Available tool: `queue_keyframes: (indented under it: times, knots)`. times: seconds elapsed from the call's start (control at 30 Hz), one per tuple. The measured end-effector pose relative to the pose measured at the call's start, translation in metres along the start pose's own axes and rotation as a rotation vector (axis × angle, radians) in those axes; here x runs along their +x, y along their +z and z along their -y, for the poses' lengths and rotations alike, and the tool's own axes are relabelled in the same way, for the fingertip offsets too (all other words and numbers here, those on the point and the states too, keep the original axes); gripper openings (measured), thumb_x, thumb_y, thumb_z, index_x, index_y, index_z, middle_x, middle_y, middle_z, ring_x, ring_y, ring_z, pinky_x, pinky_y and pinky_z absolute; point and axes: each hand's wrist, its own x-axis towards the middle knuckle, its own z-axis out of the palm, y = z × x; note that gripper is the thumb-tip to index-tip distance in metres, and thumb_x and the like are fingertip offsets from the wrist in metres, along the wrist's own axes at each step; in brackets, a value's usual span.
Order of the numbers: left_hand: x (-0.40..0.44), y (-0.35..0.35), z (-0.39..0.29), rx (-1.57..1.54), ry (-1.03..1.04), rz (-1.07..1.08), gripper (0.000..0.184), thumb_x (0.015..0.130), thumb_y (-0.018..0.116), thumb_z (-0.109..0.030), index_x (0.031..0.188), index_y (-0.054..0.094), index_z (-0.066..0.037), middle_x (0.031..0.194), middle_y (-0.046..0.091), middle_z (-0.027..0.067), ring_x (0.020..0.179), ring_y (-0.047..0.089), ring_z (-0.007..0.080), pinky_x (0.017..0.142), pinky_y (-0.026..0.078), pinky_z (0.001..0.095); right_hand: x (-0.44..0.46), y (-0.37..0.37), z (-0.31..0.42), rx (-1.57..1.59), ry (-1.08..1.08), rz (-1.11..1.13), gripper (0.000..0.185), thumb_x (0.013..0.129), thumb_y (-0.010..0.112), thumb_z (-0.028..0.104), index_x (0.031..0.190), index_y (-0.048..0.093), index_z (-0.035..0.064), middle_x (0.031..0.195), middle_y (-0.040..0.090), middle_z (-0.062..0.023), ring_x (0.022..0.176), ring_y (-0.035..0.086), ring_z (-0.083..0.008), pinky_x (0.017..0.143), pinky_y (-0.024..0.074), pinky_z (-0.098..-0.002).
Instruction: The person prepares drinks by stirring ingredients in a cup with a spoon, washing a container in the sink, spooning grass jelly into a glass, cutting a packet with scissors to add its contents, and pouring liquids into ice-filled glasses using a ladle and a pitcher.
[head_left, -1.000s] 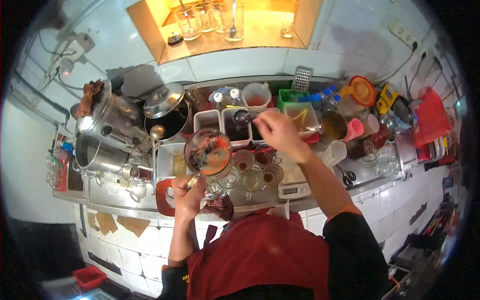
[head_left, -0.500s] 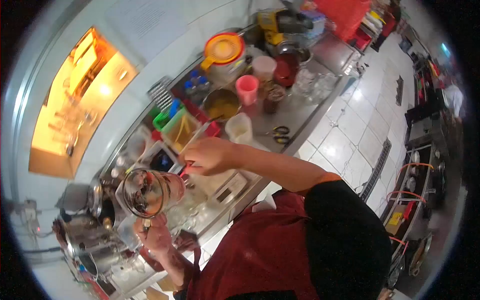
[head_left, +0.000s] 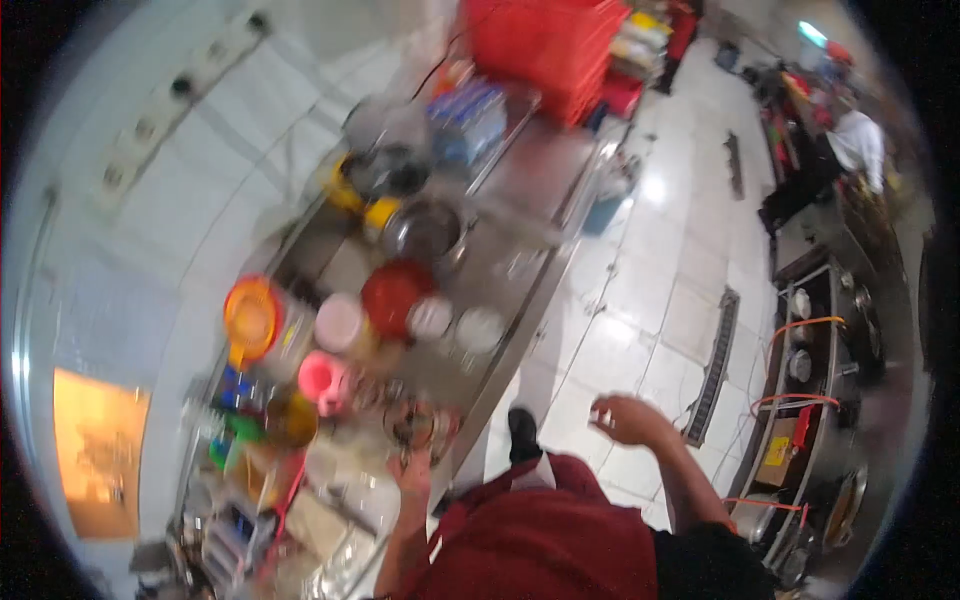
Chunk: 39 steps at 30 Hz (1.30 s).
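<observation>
My left hand is closed on the handle of a glass mug, blurred, at the counter's front edge. A pink cup and a dark jar stand just behind the mug. Out over the floor, right of the counter, my right hand hangs with its fingers loosely bent and apart, and nothing shows in it.
The steel counter carries an orange-lidded container, a red bowl, a metal pot and a red crate. Shelving with orange hoses lines the right side. A person in white is far off.
The view has swung right along the counter. My left hand has carried the mug from the containers toward the pink cup. My right hand has left the containers, without the ladle seen earlier.
</observation>
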Motion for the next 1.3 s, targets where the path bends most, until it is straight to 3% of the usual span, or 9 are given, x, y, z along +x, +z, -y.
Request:
queue_keyframes:
  times: [0.1,0.13,0.33,0.53,0.67,0.73,0.83,1.03,1.3]
  knots:
    - [0.023,0.021,0.025,0.298,0.215,0.016,0.014,0.085,0.062,-0.010,0.074,0.057,-0.004,0.064,0.050,0.0012,0.056,0.041,0.0120,0.050,0.031,0.0297,-0.010,0.012,-0.042,0.049,0.016,0.030,0.033,0.089,0.060,0.035,0.103,0.064,0.0055,0.094,0.068,-0.0147,0.092,0.063,-0.0346,0.080,0.0499,-0.0444]
    - [0.020,0.025,0.034,-0.216,-0.276,-0.087,0.015,0.085,0.061,-0.010,0.072,0.056,-0.005,0.064,0.049,0.0012,0.054,0.040,0.0112,0.048,0.028,0.0282,-0.013,0.009,-0.043,-0.008,0.069,0.056,0.033,0.089,0.060,0.037,0.102,0.063,0.0059,0.093,0.068,-0.0143,0.092,0.064,-0.0341,0.078,0.0504,-0.0451]
    - [0.040,-0.024,0.124,-0.168,-0.193,0.144,0.014,0.085,0.059,-0.014,0.078,0.054,-0.003,0.066,0.050,0.0005,0.056,0.040,0.0097,0.049,0.027,0.0253,0.005,0.008,-0.059,0.073,0.159,0.229,0.041,0.092,0.053,0.040,0.114,0.061,0.0070,0.106,0.066,-0.0201,0.101,0.061,-0.0399,0.086,0.0484,-0.0496]
    - [0.043,0.021,0.034,0.313,-0.496,-0.061,0.028,0.086,0.068,-0.023,0.093,0.051,-0.002,0.086,0.056,0.0052,0.074,0.050,0.0120,0.063,0.043,0.0322,0.040,0.007,-0.080,0.071,0.105,0.193,0.047,0.090,0.057,0.044,0.115,0.062,0.0044,0.110,0.065,-0.0208,0.107,0.060,-0.0393,0.091,0.0479,-0.0452]
    - [0.061,-0.028,0.038,0.697,-0.342,0.319,0.030,0.088,0.064,-0.024,0.098,0.052,0.002,0.080,0.056,0.0079,0.080,0.054,0.0151,0.066,0.047,0.0352,0.081,-0.054,-0.086,0.167,-0.008,0.017,0.045,0.091,0.060,0.042,0.114,0.061,0.0042,0.112,0.065,-0.0173,0.105,0.061,-0.0341,0.089,0.0483,-0.0409]
    - [0.053,-0.012,-0.005,0.475,-0.244,0.457,0.031,0.090,0.061,-0.026,0.097,0.054,0.003,0.079,0.057,0.0099,0.082,0.056,0.0165,0.068,0.048,0.0359,0.107,-0.121,-0.068,0.264,-0.094,-0.133,0.049,0.088,0.062,0.044,0.114,0.060,0.0023,0.111,0.063,-0.0210,0.105,0.060,-0.0350,0.092,0.0470,-0.0422]
    - [0.041,0.048,-0.121,0.396,-0.950,0.332,0.023,0.096,0.055,-0.030,0.092,0.061,-0.008,0.069,0.057,0.0015,0.063,0.055,0.0131,0.059,0.047,0.0281,0.193,-0.197,-0.087,0.290,-0.391,-0.410,0.042,0.086,0.067,0.038,0.106,0.060,0.0017,0.101,0.062,-0.0189,0.094,0.060,-0.0306,0.086,0.0473,-0.0383]
    - [0.058,0.113,-0.102,0.376,-0.690,0.073,0.025,0.095,0.055,-0.030,0.092,0.061,-0.006,0.072,0.057,0.0034,0.067,0.055,0.0141,0.061,0.047,0.0295,0.341,-0.450,-0.022,0.949,-0.857,-0.799,0.040,0.088,0.068,0.019,0.116,0.044,0.0059,0.097,0.049,-0.0060,0.083,0.052,-0.0153,0.069,0.0477,-0.0327]
    - [0.074,0.189,-0.055,0.471,-0.630,-0.289,0.027,0.095,0.055,-0.030,0.093,0.060,-0.004,0.075,0.058,0.0060,0.072,0.056,0.0155,0.064,0.048,0.0314,0.474,-0.723,0.030,0.675,-1.025,-1.240,0.052,0.089,0.057,0.012,0.131,0.027,0.0009,0.123,0.052,-0.0203,0.103,0.057,-0.0338,0.098,0.0412,-0.0410]
